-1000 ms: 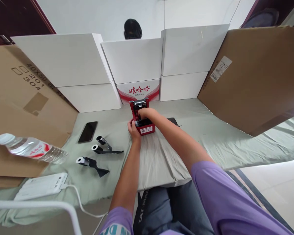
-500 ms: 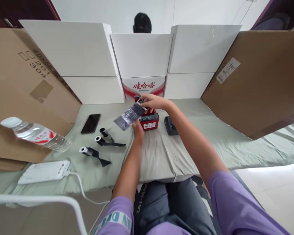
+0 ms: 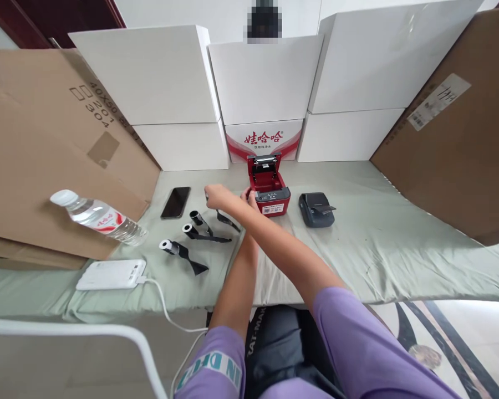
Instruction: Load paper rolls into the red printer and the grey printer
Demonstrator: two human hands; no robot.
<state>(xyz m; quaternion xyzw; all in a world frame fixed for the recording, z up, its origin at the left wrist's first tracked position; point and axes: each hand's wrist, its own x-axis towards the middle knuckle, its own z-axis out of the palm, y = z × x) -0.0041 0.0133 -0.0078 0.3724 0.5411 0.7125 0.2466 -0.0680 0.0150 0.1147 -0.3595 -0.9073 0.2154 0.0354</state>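
A red thermal printer (image 3: 278, 209) stands on the cloth with its lid raised and its red inner bay showing. My left hand (image 3: 250, 198) grips the printer's left side. Crossing over my left forearm, my right hand (image 3: 218, 197) is closed around a paper roll at the left of the printer. The roll is mostly hidden by the fingers, while its dark paper tail (image 3: 228, 220) hangs down to the right. Close below that hand lie a dark roll (image 3: 196, 218), a white-cored roll (image 3: 189, 229) and another white-cored roll (image 3: 169, 247), with dark strips trailing from them.
A small black printer (image 3: 316, 213) sits at the right. Leftward are a phone (image 3: 176, 203), a water bottle (image 3: 103, 218) and a white power bank (image 3: 112, 275) with its cable. White boxes (image 3: 266, 83) and cardboard sheets (image 3: 453, 149) wall the table; a person's head shows behind.
My right hand has carried the paper roll from over the red printer leftward toward the other rolls. My left hand remains at the printer. The view has shifted, bringing the black printer fully into sight.
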